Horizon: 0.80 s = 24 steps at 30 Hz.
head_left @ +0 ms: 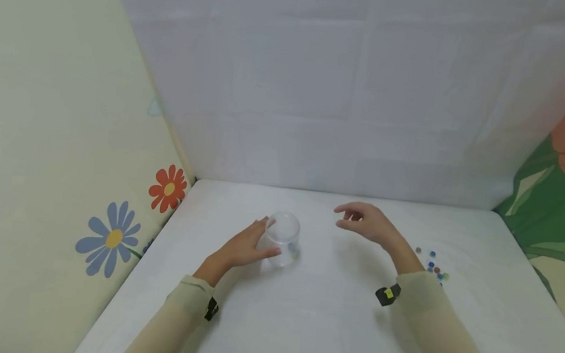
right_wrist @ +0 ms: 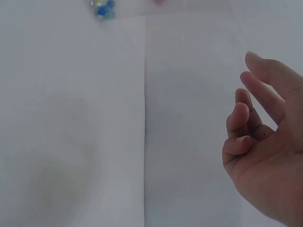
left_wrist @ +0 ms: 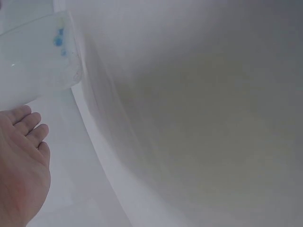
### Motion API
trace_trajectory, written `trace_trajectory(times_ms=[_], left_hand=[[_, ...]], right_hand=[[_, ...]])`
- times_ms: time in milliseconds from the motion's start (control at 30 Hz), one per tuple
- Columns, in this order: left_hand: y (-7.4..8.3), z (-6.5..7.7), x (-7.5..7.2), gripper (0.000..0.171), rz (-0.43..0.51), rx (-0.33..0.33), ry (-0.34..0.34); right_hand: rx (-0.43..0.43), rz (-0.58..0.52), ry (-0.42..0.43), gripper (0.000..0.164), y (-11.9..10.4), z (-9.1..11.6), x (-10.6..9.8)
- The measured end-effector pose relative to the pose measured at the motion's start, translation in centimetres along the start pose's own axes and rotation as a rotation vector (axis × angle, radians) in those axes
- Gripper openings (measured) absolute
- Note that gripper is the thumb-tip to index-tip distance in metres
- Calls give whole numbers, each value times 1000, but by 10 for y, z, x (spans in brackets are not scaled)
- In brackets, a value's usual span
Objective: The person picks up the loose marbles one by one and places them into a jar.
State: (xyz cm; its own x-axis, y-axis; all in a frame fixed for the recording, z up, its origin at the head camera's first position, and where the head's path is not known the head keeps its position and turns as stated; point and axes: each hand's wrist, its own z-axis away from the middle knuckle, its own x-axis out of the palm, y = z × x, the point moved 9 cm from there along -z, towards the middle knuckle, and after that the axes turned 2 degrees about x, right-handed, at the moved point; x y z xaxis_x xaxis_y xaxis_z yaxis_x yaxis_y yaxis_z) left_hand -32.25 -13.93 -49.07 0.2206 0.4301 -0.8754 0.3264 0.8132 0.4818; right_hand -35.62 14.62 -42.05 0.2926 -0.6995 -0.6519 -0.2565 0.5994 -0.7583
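A clear, open-topped jar (head_left: 284,235) stands upright on the white tabletop, with a few blue and yellowish glass beads (left_wrist: 58,39) low inside it. My left hand (head_left: 243,245) holds the jar from its left side, thumb across the front and fingers at the left rear of the wall. Part of the left thumb is out of sight in the left wrist view. To the right of the jar, my right hand (head_left: 366,222) hovers over the table. Its thumb and index finger are apart with nothing between them, and the other fingers curl loosely (right_wrist: 239,123).
Several loose glass beads (head_left: 431,266), blue, green, reddish and grey, lie on the table right of my right forearm. White cloth (head_left: 350,93) hangs behind the table's back edge. Flower-printed panels (head_left: 113,238) stand at both sides.
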Motion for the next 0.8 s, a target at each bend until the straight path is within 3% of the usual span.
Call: trace_trajectory(times_ms=[567,800], left_hand=[[-1,-1,1,102,-7,6,12],[-1,-1,1,101,-18,12,12]], right_hand=[[149,65,34,47,54,37,-39],[164,119,62,48,67,47,-52]])
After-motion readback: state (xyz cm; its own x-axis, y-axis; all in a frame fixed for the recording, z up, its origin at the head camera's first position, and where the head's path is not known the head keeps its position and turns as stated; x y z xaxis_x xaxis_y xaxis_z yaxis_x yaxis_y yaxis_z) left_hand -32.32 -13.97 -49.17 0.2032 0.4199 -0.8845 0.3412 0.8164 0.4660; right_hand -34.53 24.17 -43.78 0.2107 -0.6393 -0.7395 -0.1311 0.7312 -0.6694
